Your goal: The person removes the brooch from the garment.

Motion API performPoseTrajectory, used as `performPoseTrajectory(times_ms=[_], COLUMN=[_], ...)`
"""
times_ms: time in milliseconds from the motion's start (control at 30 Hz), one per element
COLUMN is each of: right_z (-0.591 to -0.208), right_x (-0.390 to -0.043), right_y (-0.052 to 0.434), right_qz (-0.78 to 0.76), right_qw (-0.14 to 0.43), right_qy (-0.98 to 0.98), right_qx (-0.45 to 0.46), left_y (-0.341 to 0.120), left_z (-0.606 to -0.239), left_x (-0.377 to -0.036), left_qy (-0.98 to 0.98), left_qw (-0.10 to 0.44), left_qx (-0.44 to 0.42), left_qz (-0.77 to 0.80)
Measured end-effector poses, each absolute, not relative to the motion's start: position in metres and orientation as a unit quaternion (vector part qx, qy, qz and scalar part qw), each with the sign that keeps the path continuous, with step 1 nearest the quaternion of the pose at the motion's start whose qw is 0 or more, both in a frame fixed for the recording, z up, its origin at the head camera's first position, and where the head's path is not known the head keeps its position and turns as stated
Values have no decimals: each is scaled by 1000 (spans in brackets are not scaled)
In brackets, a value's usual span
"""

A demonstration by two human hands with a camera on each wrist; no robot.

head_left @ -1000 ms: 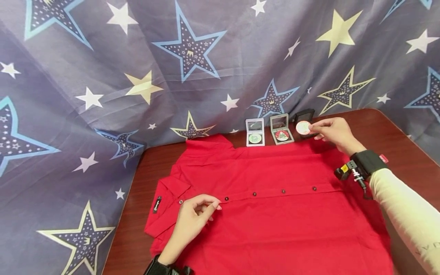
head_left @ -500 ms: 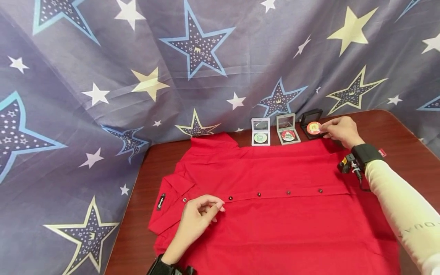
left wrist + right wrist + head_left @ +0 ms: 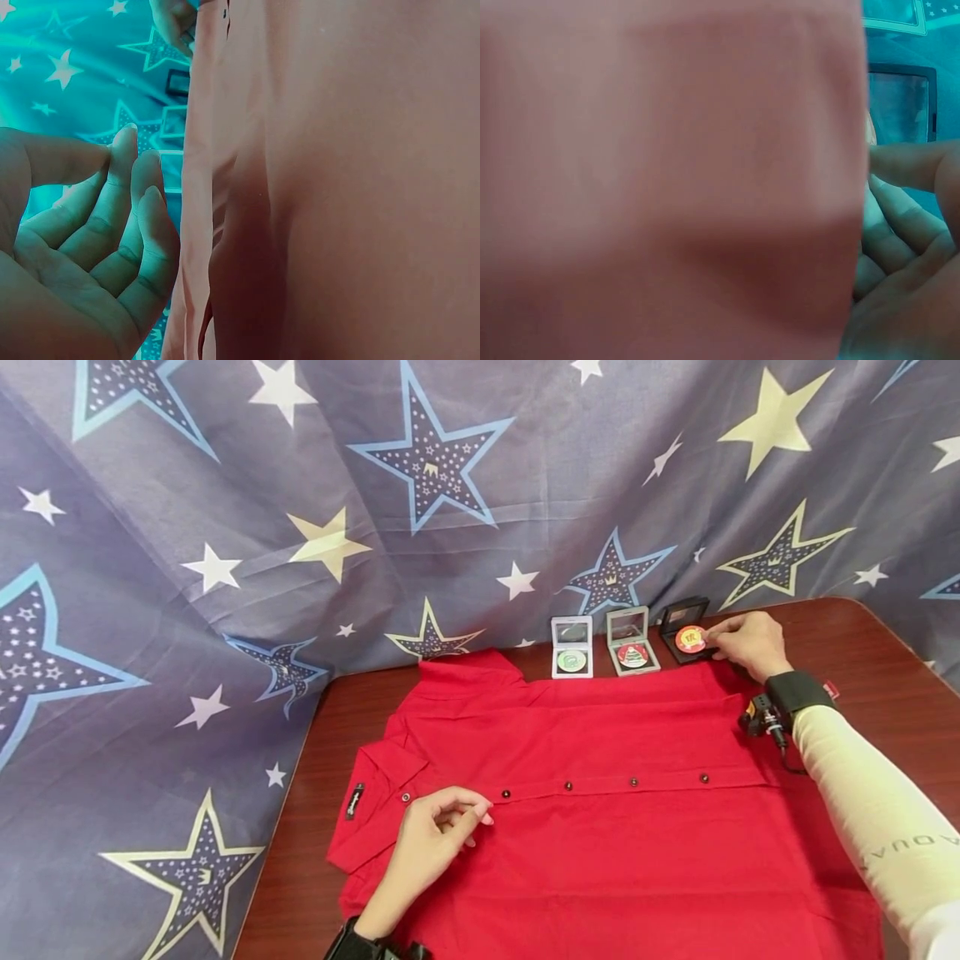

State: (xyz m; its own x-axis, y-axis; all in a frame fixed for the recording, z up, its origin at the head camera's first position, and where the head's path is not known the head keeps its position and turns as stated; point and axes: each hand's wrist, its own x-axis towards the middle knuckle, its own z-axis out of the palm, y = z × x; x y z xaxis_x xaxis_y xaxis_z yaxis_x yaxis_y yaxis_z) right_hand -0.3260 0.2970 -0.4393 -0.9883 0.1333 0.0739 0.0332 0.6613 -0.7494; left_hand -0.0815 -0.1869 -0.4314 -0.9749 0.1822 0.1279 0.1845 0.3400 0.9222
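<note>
At the table's back right, my right hand (image 3: 750, 643) pinches the right edge of a round red coin (image 3: 690, 639) with a yellow mark. The coin sits within the black hinged case (image 3: 684, 612), whose lid stands up. In the right wrist view the shirt covers most of the picture and hides the fingertips. My left hand (image 3: 435, 835) hovers by the button strip of a red shirt (image 3: 600, 852), fingers loosely bent, nothing held. Seen from the left wrist, the thumb and forefinger tips of that hand (image 3: 97, 225) come together.
Left of the black case stand a grey case (image 3: 630, 620) with a red tree coin (image 3: 632, 655) and a white case (image 3: 572, 631) with a green coin (image 3: 572, 661), both with raised lids. A star-patterned curtain (image 3: 465, 560) backs the brown table (image 3: 862, 643).
The right hand has lowered the red coin from in front of the black case into it, turning it flatter so its yellow mark shows. The left hand keeps its pose; the view has shifted slightly.
</note>
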Motion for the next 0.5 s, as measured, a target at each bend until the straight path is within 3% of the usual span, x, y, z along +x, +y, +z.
performPoseTrajectory(times_ms=[500], right_z=[-437], right_x=[-322], right_y=[293], right_qz=[350], right_qw=[82], right_qy=[-933], right_qx=[-28], left_y=[-189], left_z=[-436], left_x=[-81], left_qy=[-821], left_qw=[2], left_qx=[-108], left_qz=[-561])
